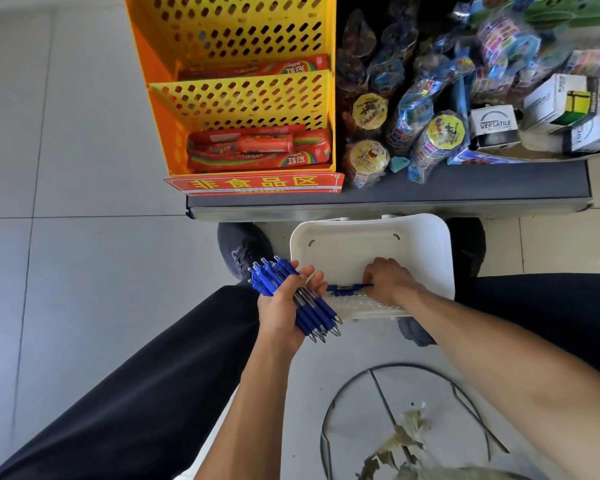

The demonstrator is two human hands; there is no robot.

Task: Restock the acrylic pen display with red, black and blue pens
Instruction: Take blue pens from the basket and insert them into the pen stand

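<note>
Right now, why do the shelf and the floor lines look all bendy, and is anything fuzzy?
In the head view, the wide-angle lens bends the grey shelf edge and floor tile lines; the toy packets at top right look smeared and shiny with glare, while the bundle of blue pens in the left hand and the right hand in the white basket are sharp.

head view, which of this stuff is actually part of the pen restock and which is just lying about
Part of the job:
- bundle of blue pens, gripped in the left hand
- single blue pen, pinched by the right hand
- white basket the pens come from

Just lying about:
- yellow rack with red candy packs
- wrapped toys on the shelf
- white boxes
</note>
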